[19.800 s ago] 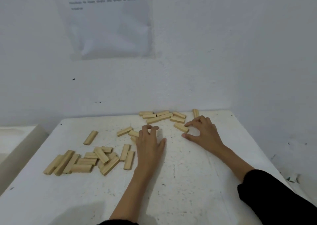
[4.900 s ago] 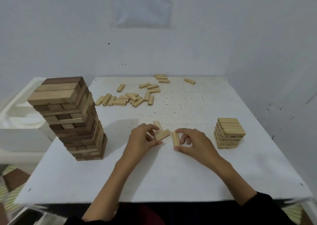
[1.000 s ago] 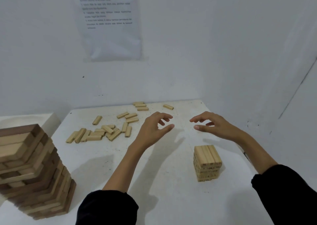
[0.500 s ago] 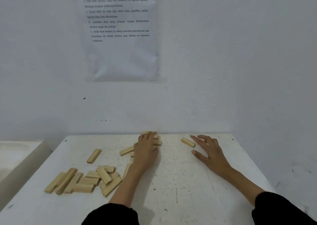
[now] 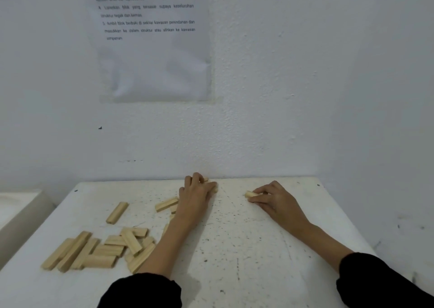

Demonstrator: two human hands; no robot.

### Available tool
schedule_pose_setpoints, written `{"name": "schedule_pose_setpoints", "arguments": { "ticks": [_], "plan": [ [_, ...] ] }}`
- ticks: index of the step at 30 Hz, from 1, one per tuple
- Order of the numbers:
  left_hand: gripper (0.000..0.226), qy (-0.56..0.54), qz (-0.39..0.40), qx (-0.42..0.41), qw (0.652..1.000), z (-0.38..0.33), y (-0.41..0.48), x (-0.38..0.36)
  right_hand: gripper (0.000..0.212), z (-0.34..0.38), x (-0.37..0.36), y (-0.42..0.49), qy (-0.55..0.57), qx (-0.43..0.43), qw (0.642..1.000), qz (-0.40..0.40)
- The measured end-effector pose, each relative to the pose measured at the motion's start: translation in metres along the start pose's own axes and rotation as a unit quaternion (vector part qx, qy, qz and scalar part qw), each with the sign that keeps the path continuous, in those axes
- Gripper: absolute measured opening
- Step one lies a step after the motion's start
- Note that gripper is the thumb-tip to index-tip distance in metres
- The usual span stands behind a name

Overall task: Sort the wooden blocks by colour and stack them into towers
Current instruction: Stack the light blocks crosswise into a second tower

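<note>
Blocks all over this one, every one pale bare wood, long rectangular sticks with squared ends. The biggest bunch is the pile [image 5: 98, 251] at the lower left of the frame. It lies flat on the table [image 5: 246, 249], some blocks lined up side by side and a few crossed over the others. Just above it a loose block [image 5: 117, 212] lies on its own at a slant, and an angled block [image 5: 166, 204] sits right beside the left wrist.

The left hand [image 5: 196, 196] is stretched to the far edge of the table, mid-frame, fingers bent down over a small cluster of blocks [image 5: 214, 188] close to the wall [image 5: 305, 96]. Only bits of wood poke out past the fingers and it's blurry there, so I can't tell if it actually grips them or just rests on top.

The right hand [image 5: 276, 199], right of centre, pinches the end of one block [image 5: 249, 194] between thumb and forefinger, with the other fingers curled. Whether that block touches the tabletop, I can't say.

The table is matte white, speckled with dark flecks and scuffs. The wall is rough white plaster, with a shiny sheet of paper [image 5: 152, 49] carrying printed lines stuck at the upper left. Both arms end in black sleeves [image 5: 141, 291].
</note>
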State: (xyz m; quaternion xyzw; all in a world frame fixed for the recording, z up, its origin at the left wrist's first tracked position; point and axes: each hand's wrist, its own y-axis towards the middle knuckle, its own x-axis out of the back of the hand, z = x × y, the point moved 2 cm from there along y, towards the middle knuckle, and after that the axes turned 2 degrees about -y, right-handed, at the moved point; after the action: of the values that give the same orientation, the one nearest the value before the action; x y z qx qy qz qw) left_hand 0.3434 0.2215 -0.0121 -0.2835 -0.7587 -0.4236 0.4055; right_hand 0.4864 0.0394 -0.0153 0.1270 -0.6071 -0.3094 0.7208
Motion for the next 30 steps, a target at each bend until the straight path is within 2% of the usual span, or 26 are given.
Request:
{"name": "schedule_pose_setpoints", "arguments": {
  "ticks": [3,5,6,11,16,22,27,30],
  "plan": [
    [0.044,-0.020,0.038,0.017,0.999,-0.004,-0.008,0.002,0.014,0.002,0.002,-0.002,-0.009,-0.003,1.000,0.008],
    [0.060,-0.032,0.026,0.020,0.999,-0.009,-0.014,0.005,0.012,0.002,0.003,-0.004,-0.011,-0.008,1.000,-0.001],
    [0.059,-0.038,0.021,0.025,0.999,-0.010,-0.017,0.007,0.013,0.002,0.003,-0.005,-0.010,-0.011,1.000,-0.005],
    [0.026,-0.022,0.033,0.026,0.999,-0.009,-0.020,0.016,0.020,0.006,0.014,-0.014,0.003,-0.034,0.999,0.039],
    [0.021,-0.063,0.070,0.043,0.995,-0.016,-0.021,0.027,0.015,0.017,0.042,-0.014,0.036,-0.081,0.989,0.119],
    [0.039,-0.074,0.077,0.020,0.994,-0.037,-0.038,0.058,0.013,0.067,0.080,-0.003,0.066,-0.129,0.981,0.128],
    [0.033,-0.084,0.064,0.027,0.994,-0.051,-0.070,0.094,0.018,0.133,0.112,-0.013,0.007,-0.121,0.978,0.169],
    [0.028,-0.106,0.068,0.034,0.991,-0.055,-0.100,0.110,0.025,0.175,0.117,-0.034,-0.022,-0.105,0.980,0.168]
  ]
}}
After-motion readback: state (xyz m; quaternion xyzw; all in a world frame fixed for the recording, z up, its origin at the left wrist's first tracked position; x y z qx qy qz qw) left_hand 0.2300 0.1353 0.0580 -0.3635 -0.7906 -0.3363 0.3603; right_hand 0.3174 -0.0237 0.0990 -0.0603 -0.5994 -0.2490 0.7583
